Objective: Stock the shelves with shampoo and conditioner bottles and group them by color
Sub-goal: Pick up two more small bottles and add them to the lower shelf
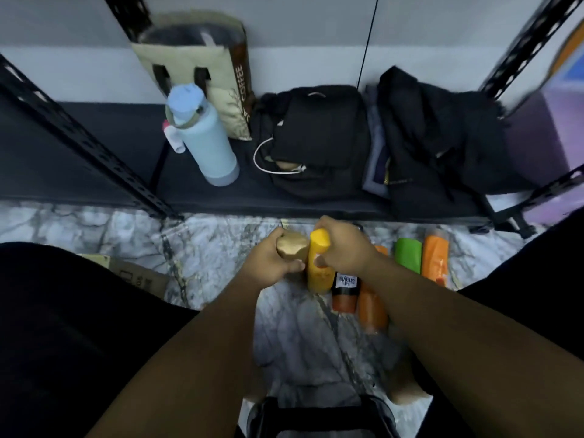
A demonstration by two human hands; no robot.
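Note:
My left hand (274, 263) grips a tan bottle (292, 247) just above the marble floor. Right beside it, my right hand (343, 248) grips the top of a yellow bottle (319, 270). Under my right forearm lie a black and red bottle (345, 290) and an orange bottle (373, 306). Further right on the floor are a green bottle (408, 255) and another orange bottle (436, 259). The dark bottom shelf (202, 189) of the black metal rack runs across just beyond my hands.
On the shelf stand a light blue water flask (207, 142), a beige tote bag (202, 67), a black backpack (319, 140) and a black jacket (442, 134). A cardboard box (139, 275) lies at left by my knee. A black basket rim (316, 415) sits at the bottom.

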